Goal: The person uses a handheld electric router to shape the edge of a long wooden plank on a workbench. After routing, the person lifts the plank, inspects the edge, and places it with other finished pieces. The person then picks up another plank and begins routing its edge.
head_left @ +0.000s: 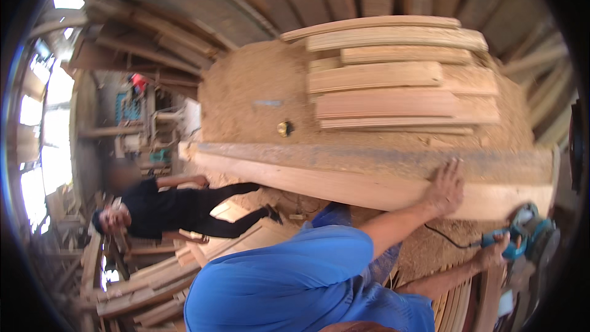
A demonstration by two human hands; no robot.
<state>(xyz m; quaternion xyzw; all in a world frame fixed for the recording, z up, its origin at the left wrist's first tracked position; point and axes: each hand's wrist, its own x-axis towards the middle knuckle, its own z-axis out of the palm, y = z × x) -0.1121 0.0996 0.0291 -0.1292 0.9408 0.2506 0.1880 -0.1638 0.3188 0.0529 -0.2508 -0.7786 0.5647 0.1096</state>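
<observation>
My left hand [447,189] lies with its fingers spread on the upper face of a long, thick wooden beam [344,184]. The beam's near side is pale and smooth, while its top is greyer and dusted with sawdust. My right hand [495,251] is wrapped round the handle of a teal power planer [524,226], at the right end of the beam. Motion blurs the planer, and I cannot tell whether it touches the wood. A black cord [445,237] trails from the tool below the beam.
Cut boards [387,77] lie stacked on the sawdust-covered surface [246,86] beyond the beam. Near them is a small yellow-and-black tape measure [284,128]. A person in black [178,209] stands at the left, near long planks [147,289]. More timber leans at the back.
</observation>
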